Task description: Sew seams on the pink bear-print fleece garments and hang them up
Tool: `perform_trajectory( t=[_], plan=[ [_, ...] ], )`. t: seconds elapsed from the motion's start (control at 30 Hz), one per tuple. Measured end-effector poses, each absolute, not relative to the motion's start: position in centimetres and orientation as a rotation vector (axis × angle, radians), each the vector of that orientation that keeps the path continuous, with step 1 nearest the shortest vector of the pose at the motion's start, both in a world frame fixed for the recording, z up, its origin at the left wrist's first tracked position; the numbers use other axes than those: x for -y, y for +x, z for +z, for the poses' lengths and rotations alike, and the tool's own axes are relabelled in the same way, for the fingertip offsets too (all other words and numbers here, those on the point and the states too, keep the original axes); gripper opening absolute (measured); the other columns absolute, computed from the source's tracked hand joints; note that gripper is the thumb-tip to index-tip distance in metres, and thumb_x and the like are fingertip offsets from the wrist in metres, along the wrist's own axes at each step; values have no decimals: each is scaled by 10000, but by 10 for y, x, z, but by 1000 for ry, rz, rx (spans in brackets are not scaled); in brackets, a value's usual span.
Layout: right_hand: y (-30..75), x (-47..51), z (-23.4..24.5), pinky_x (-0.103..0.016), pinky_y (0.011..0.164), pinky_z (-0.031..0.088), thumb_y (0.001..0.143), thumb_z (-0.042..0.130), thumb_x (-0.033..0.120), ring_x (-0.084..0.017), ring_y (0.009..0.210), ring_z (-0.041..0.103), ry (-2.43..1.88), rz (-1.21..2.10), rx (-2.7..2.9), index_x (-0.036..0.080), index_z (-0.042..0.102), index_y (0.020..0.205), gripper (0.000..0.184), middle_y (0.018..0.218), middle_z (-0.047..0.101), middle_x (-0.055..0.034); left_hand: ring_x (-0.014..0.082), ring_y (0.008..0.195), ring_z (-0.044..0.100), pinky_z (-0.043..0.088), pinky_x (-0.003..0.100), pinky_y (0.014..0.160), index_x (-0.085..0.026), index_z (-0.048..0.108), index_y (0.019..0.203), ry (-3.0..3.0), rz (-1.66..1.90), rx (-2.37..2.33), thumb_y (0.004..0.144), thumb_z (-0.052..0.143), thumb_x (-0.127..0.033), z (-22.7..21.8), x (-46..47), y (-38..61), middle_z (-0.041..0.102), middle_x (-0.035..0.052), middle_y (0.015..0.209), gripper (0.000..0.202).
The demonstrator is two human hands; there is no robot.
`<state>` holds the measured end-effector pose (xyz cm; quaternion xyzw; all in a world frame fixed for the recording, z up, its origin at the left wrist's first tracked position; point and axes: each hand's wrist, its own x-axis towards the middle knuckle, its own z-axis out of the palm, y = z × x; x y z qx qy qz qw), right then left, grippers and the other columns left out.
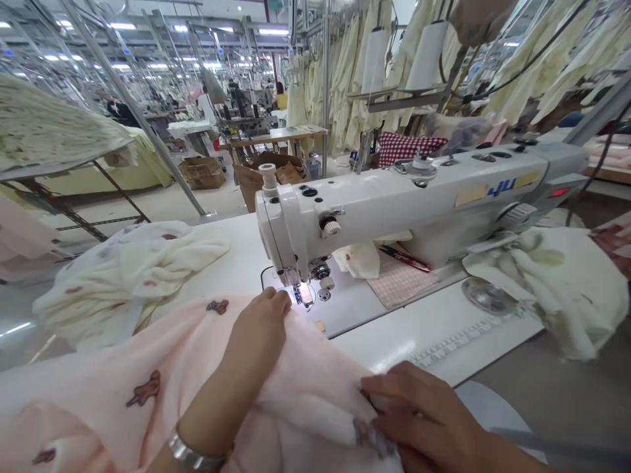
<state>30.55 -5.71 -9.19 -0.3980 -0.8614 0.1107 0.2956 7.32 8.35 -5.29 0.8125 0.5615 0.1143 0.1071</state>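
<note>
Soft pink plush fabric point(197, 355) with small brown printed figures spreads over the front of the table and up to the white sewing machine point(374, 203). Close to the lit presser foot point(303, 294), my left hand point(263, 322) is closed on the fabric's edge, its fingertips just left of the needle area. A metal band circles that wrist. Lower right, my right hand point(419, 407) has its fingers curled over the fabric's near right edge, gripping it. The fabric underneath hides part of those fingers.
Cream printed cloth point(133, 276) is heaped left of the machine. Under its arm lie a pink checked cloth point(401, 279) and a red-and-black pen point(407, 258). A ruler strip point(453, 341) runs along the table's right part, near another cream cloth piece point(552, 282).
</note>
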Motion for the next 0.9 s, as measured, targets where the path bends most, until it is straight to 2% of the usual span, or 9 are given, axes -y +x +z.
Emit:
perform_trajectory(
  t=[0.07, 0.13, 0.23, 0.43, 0.53, 0.63, 0.73, 0.9],
  plan=[
    [306, 41, -89, -335, 741, 516, 777, 503, 102, -208, 863, 617, -1001, 180, 2291, 220, 573, 1007, 267, 1058, 672, -80, 200, 789, 585, 424, 305, 655, -210, 540, 759, 2406, 376, -1636, 868, 350, -174, -63, -93, 76, 601, 29, 815, 222],
    [308, 27, -87, -327, 701, 513, 771, 513, 86, -197, 817, 610, -929, 138, 2331, 207, 570, 995, 261, 1006, 697, -66, 196, 818, 578, 434, 304, 676, -209, 535, 776, 2405, 433, -1648, 875, 345, -173, -75, -98, 78, 597, 34, 831, 218],
    [313, 19, -87, -314, 656, 506, 770, 547, 90, -187, 761, 604, -876, 179, 2365, 199, 578, 975, 235, 924, 716, -49, 193, 823, 576, 441, 310, 682, -215, 530, 789, 2396, 501, -1664, 883, 344, -182, -87, -99, 78, 597, 31, 845, 211],
    [316, 16, -89, -323, 665, 508, 790, 524, 81, -186, 763, 594, -891, 193, 2376, 182, 572, 1057, 290, 952, 714, -54, 225, 853, 539, 443, 363, 741, -203, 572, 793, 2490, 577, -1651, 864, 394, -146, -95, -103, 77, 592, 54, 858, 200],
    [317, 15, -91, -331, 661, 509, 778, 526, 67, -192, 763, 585, -886, 211, 2391, 166, 585, 1058, 303, 989, 706, -57, 225, 854, 540, 447, 384, 788, -193, 601, 753, 2641, 466, -1519, 853, 406, -109, -96, -99, 79, 607, 62, 868, 234],
    [317, 16, -91, -329, 651, 512, 777, 527, 72, -190, 761, 583, -887, 234, 2388, 167, 595, 1041, 289, 984, 705, -64, 249, 903, 562, 471, 415, 805, -165, 626, 942, 2750, 344, -1415, 856, 410, -134, -99, -84, 77, 630, 91, 983, 235],
    [316, 18, -89, -312, 668, 522, 784, 524, 65, -182, 766, 590, -888, 236, 2378, 159, 586, 1056, 294, 958, 710, -71, 298, 1067, 515, 437, 490, 908, -138, 549, 1158, 2833, 423, -1363, 878, 437, -252, -104, -69, 70, 571, 131, 1191, 323],
    [309, 18, -85, -303, 697, 535, 810, 535, 83, -179, 768, 603, -955, 164, 2356, 160, 604, 1046, 258, 954, 714, -64, 283, 1131, 476, 404, 492, 973, -163, 506, 1227, 2806, 451, -1272, 909, 399, -323, -107, -78, 61, 525, 122, 1251, 372]
  ],
)
